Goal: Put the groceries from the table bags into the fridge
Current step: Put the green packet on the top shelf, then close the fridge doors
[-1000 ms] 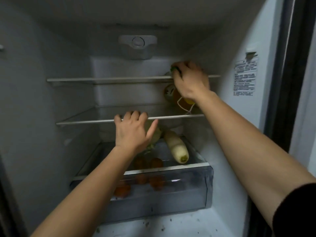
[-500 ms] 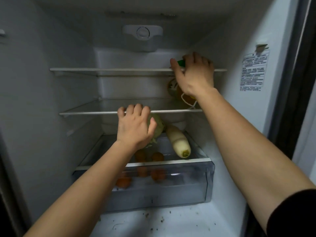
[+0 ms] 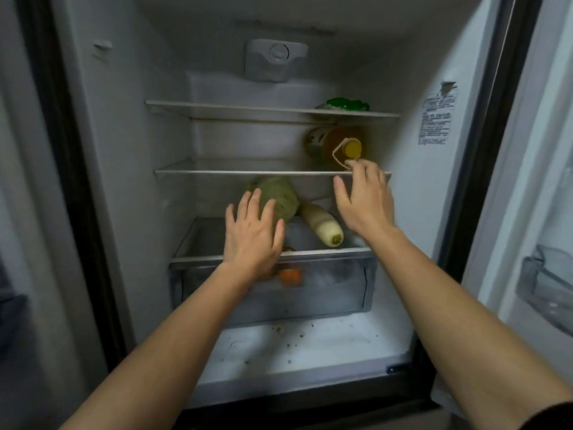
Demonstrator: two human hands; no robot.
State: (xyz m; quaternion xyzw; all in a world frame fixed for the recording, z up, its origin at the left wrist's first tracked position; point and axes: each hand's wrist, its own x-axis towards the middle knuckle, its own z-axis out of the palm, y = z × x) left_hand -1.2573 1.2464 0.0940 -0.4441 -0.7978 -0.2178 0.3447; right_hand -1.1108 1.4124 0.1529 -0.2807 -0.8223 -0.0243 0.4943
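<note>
Nearest, at centre, the left hand (image 3: 251, 240) hangs over the drawer (image 3: 341, 293) rim, fingers straight and spread, holding nothing. Beside it the right hand (image 3: 364, 201) is loosely spread and empty, one fingertip at the handle of the bottle (image 3: 328, 144); contact unclear. Behind lie cabbage (image 3: 280, 193) and radish (image 3: 322, 225); farther, upper right, a green pack (image 3: 347, 104) on the top shelf (image 3: 232, 108).

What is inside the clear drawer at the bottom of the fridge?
Through the drawer front one orange fruit shows, beside the left hand. The hand and the cloudy wall hide the rest, so the count is unclear.
</note>
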